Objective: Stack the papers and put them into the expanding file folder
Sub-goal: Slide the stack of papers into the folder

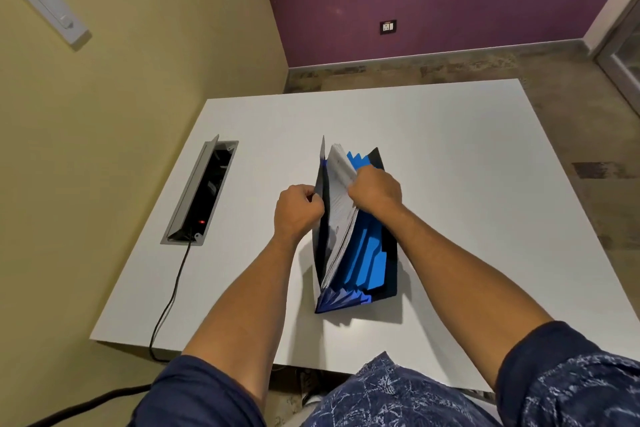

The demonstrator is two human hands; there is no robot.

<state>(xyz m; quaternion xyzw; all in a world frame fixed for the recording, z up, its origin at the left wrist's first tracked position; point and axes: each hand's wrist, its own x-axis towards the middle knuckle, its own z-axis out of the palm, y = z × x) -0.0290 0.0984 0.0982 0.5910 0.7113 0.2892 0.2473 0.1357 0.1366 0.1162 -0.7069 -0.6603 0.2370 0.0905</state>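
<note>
A dark expanding file folder [372,263] with blue tabbed dividers stands open on the white table [450,156], its pleated blue end facing me. A stack of white printed papers [341,204] sits partly down in the folder's leftmost pocket, its top still sticking out. My right hand [375,189] grips the top edge of the papers. My left hand [299,210] pinches the folder's left cover and holds it apart from the papers.
An open grey cable box [201,191] is set into the table at the left, with a red light and a black cable [171,291] running off the near edge. Walls stand close on the left and behind the table.
</note>
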